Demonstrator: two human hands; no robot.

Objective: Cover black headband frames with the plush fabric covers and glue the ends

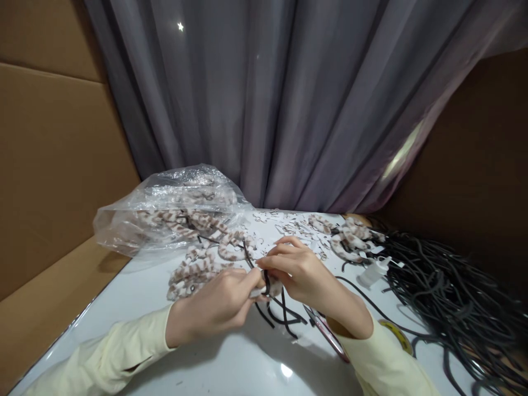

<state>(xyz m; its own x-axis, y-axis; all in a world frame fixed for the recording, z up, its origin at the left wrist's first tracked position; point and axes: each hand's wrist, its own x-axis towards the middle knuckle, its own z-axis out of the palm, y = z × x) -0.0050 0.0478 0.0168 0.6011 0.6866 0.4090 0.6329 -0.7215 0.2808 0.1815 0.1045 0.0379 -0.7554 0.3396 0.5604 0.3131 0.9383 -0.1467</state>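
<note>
Over the middle of the white table, my left hand [225,297] is closed around a white-and-brown plush strip [275,287]. A black cord [267,283] loops around this strip, and its loose ends hang below. My right hand [299,269] pinches at the cord with thumb and forefinger, its other fingers raised and bent. The fingertips of both hands nearly meet, partly hiding the contact. Left of my hands lies a pile of similar plush strips [196,269]. Under my right forearm is a slim tool with a reddish handle [330,333], partly covered.
A clear plastic bag [165,192] of plush strips stands at the back left. Small metal pieces [295,225] are scattered at the back. To the right are more plush strips [350,239], a white squeeze bottle [373,271], a yellow tape roll [398,335] and a heap of black cords [445,297].
</note>
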